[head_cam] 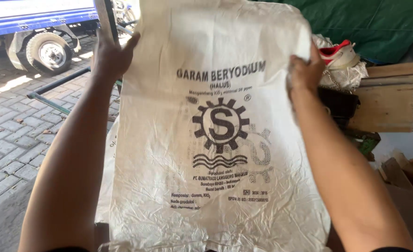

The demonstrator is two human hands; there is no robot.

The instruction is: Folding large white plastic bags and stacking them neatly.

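I hold up a large white woven plastic sack point(215, 140) in front of me, printed with dark lettering and a round gear-like emblem. My left hand point(110, 56) grips its upper left edge, thumb toward me. My right hand point(304, 70) pinches its upper right edge. The sack hangs flat and crumpled, covering most of the view and hiding what lies behind it. Its bottom runs out of the frame.
A blue truck with a wheel point(50, 53) stands at the back left on grey paving bricks point(10, 135). A green metal bar point(52, 88) lies on the ground. Wooden planks point(386, 105), a red-and-white shoe point(339, 53) and a green tarp point(379, 23) sit to the right.
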